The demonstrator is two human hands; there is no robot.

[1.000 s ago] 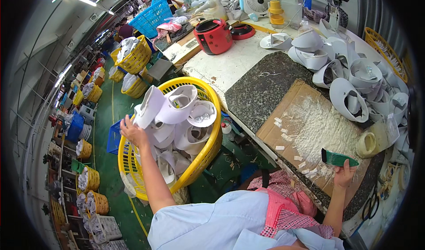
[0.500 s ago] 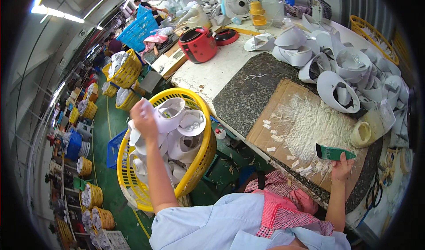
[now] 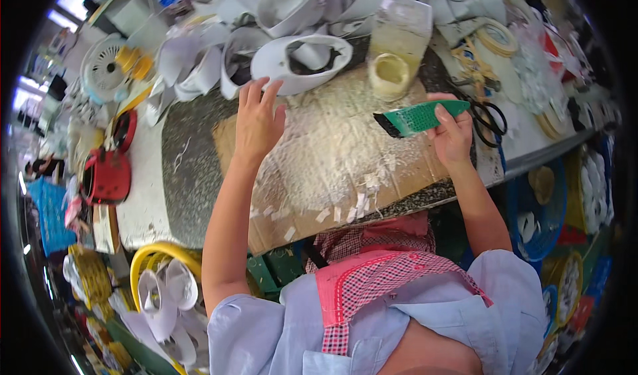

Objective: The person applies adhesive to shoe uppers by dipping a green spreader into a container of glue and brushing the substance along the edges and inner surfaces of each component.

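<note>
My left hand (image 3: 258, 124) is raised over the cardboard with its fingers spread and nothing in them. Its fingertips are at the lower edge of a white shoe upper (image 3: 271, 61), a curved piece with an oval opening; whether they touch it I cannot tell. My right hand (image 3: 453, 139) grips a green-handled brush (image 3: 428, 117) whose short black bristles point left. Below the hands is a cardboard sheet (image 3: 392, 166) caked with pale dried residue and white scraps. Just beyond the brush stands a cloudy plastic container with a yellowish, glue-crusted mouth (image 3: 391, 75).
More white uppers (image 3: 292, 6) are heaped along the far side. A yellow basket (image 3: 138, 269) of similar pieces stands at the lower left. Black-handled scissors (image 3: 490, 124) lie right of the brush. A red pot (image 3: 106, 176) and a fan (image 3: 103, 66) are at the left.
My left hand has let go of a white piece at the yellow basket and moved over the bench to the heap. The view has turned right. The brush stays in my right hand.
</note>
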